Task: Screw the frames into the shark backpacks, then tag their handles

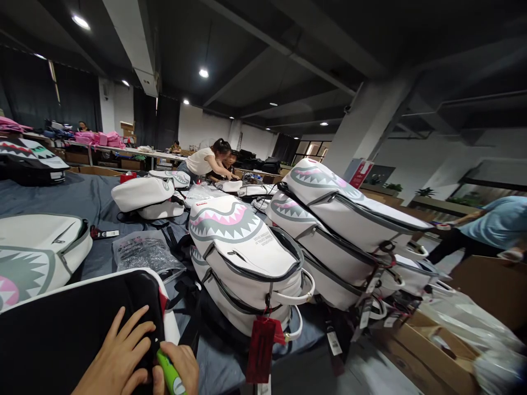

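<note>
A white backpack with a black back panel [61,329] lies in front of me at the lower left. My left hand [119,354] rests on that black panel with its fingers spread. Close beside it, my right hand [186,365] is closed around a bright green handheld tool [168,373]. The tool's dark tip points up at the panel's right edge, near a red patch [163,300]; its exact kind cannot be made out. To the right stand stacked white backpacks [247,247] with a grey and pink shark-mouth print and a red hang tag [260,351].
Another printed backpack [45,241] lies at the left. A clear plastic bag [142,252] sits on the grey-covered table [102,197]. Higher backpack stacks [329,236] and a cardboard box [432,351] are at the right. Several people work farther off, one in a blue shirt [502,225].
</note>
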Tool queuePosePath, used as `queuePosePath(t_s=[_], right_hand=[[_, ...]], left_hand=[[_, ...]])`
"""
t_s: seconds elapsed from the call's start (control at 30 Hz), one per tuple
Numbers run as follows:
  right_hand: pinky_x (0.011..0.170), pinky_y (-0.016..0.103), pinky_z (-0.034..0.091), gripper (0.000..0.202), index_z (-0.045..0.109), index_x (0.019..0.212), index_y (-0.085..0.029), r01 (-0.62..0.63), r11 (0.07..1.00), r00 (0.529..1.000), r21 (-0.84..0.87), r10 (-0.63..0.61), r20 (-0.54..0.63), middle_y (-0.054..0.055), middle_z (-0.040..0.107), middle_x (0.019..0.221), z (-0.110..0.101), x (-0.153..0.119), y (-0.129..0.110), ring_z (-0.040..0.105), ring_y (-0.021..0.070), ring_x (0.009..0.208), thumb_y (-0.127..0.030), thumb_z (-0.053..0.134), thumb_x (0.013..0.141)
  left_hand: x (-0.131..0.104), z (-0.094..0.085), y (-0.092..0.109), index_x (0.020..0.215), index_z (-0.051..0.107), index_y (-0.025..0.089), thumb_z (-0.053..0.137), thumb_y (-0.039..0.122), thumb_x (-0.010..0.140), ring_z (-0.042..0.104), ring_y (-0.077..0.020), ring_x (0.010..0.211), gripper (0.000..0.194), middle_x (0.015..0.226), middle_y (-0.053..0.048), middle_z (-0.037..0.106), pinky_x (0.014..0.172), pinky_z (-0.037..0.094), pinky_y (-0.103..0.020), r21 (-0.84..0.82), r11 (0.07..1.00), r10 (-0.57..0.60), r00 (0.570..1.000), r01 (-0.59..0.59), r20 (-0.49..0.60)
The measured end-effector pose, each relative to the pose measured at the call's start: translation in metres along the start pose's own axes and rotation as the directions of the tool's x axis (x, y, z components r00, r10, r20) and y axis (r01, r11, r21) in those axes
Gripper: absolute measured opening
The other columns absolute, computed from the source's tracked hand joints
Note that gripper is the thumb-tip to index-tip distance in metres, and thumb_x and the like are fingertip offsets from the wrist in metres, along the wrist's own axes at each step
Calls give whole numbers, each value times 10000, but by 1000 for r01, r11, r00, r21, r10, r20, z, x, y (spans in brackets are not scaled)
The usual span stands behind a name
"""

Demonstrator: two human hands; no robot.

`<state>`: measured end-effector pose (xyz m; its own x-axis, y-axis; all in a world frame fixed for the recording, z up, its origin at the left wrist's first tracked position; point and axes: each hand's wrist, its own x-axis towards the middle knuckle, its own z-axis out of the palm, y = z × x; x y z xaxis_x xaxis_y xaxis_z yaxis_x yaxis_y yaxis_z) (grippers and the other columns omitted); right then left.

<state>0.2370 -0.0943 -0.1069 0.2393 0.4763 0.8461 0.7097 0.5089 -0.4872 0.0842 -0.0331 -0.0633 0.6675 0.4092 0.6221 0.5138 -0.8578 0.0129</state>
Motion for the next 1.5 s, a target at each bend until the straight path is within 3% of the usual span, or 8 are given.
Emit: queuePosePath(t_s=[0.6, 0.8, 1.07, 1.4, 1.5], right_hand=[[556, 309, 502, 275, 621, 1069, -225, -12, 1000, 1000, 10, 11, 13, 23, 679, 669, 1, 0, 2, 634, 183, 555, -422, 459, 967], [530, 318, 483, 316, 624, 1066, -231, -8, 1000, 998, 21, 9, -61, 34, 684, 681, 7, -4, 4, 629, 191, 554, -465, 430, 981], [528, 324, 493, 318, 635, 1072, -222, -10, 1000, 998, 8, 10, -55, 43, 682, 686, 6, -5, 6, 636, 192, 552, -444, 425, 986], [579, 325, 531, 251, 610, 1165, -219, 10, 996, 999, 87, -7, -32, 55, 708, 770, 2, -6, 11, 668, 198, 626, -344, 504, 974], [583, 322, 527, 248, 613, 1161, -216, 9, 996, 999, 94, -6, -36, 50, 704, 772, 1, -4, 10, 665, 195, 628, -342, 511, 975]], left_hand=[[0, 1, -1, 943, 579, 232, 617, 178, 757, 400, -283, 1415, 198, 1193, -55, 667, 1240, 82, -561, 6, 1000, 6, 1000, -6, 2], [1, -2, 0, 932, 582, 232, 613, 164, 756, 410, -278, 1408, 192, 1197, -45, 658, 1245, 98, -542, 19, 1000, 6, 1000, -6, 5], [3, -4, 2, 962, 575, 245, 615, 133, 718, 364, -257, 1426, 271, 1187, -19, 662, 1254, 29, -515, -13, 1000, -8, 1000, 8, 7], [7, -6, 10, 971, 562, 242, 605, 55, 654, 370, -264, 1427, 370, 1189, -8, 641, 1253, 14, -549, -3, 996, -85, 993, 86, 77], [5, -6, 6, 1006, 559, 244, 601, 64, 675, 379, -270, 1422, 379, 1222, -17, 629, 1250, 15, -565, -42, 997, -63, 987, 70, 148]])
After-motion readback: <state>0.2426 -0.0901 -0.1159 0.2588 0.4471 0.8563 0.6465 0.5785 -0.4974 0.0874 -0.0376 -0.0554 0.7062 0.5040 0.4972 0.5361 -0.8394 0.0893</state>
